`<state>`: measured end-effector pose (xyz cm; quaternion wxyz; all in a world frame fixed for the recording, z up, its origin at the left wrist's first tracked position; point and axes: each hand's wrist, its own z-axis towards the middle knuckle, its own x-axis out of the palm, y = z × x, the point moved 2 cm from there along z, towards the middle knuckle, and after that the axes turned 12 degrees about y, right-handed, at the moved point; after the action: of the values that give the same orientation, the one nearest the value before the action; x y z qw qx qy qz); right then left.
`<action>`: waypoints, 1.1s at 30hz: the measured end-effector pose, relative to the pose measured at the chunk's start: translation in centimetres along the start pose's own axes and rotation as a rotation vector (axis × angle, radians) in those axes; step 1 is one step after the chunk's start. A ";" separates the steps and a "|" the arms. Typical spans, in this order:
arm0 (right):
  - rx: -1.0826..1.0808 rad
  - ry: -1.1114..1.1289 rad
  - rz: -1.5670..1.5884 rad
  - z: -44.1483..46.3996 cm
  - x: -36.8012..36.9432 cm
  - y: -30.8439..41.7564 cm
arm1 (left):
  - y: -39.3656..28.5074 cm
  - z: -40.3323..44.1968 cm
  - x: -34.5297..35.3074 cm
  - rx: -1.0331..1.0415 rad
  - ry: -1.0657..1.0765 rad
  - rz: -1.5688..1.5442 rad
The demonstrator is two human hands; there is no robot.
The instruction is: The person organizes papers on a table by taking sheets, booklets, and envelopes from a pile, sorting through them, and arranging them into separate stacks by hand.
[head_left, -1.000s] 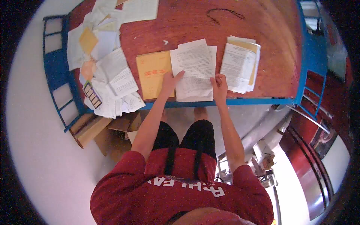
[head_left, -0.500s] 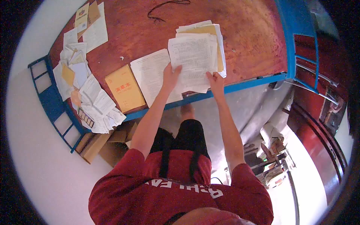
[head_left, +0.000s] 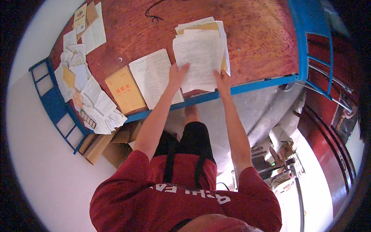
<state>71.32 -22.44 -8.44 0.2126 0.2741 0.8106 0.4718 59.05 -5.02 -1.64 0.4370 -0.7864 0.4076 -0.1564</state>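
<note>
Both hands grip the near edges of a stack of printed papers (head_left: 199, 52) over the front of the red board. On its left edge is my left hand (head_left: 177, 75), thumb on top, fingers beneath and mostly hidden. My right hand (head_left: 222, 82) pinches the lower right edge. More white sheets and a tan sheet (head_left: 206, 27) stick out behind the top page. Just left lie printed pages (head_left: 152, 75), and beside them a yellow exercise book (head_left: 124, 89) with red Chinese characters on its cover.
A messy pile of papers (head_left: 83, 77) spreads along the board's left end. Booklets (head_left: 80, 16) lie at the far left, and a dark cord (head_left: 150, 13) at the back. A blue metal frame (head_left: 255, 88) edges the red board (head_left: 262, 42). Cardboard boxes (head_left: 116, 147) stand below left.
The held papers sit more squarely together, and their lower edge looks more even. My right hand has shifted slightly along the right edge. The whole view has turned a little.
</note>
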 end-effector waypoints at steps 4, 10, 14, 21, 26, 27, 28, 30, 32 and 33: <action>0.039 -0.041 -0.141 0.5 -0.2 1.4 | -0.7 0.0 0.6 -0.007 -0.048 -0.045; 0.007 -0.026 -0.385 0.2 -0.4 4.8 | 1.3 0.5 1.3 -0.032 -0.122 -0.273; -0.024 0.031 -0.188 1.3 -1.2 -0.8 | 1.5 0.2 1.3 -0.080 -0.094 -0.360; -0.179 -0.105 -0.388 1.2 -1.2 -0.3 | -0.1 -0.5 0.7 -0.061 -0.076 -0.142; 0.132 0.086 -0.447 0.0 -0.5 4.6 | 0.5 0.0 0.6 0.011 -0.161 -0.443; 0.132 0.087 -0.446 -0.2 -0.4 4.4 | 0.5 0.0 0.5 0.011 -0.162 -0.442; 0.087 0.058 -0.457 -0.3 -0.1 4.2 | 0.5 -0.1 0.3 0.027 -0.145 -0.486; 0.040 0.031 -0.465 -0.6 0.0 4.2 | 0.4 -0.1 0.1 0.045 -0.129 -0.528; 0.097 0.088 -0.381 -1.2 0.1 4.3 | 0.2 -0.3 0.0 0.009 -0.146 -0.664; 0.097 0.089 -0.382 -1.3 0.0 4.4 | 0.5 -0.2 0.0 0.009 -0.146 -0.665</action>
<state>71.57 -21.48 -3.94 0.2487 0.1045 0.8782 0.3949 58.62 -5.28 -1.92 0.3935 -0.8835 0.0959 -0.2353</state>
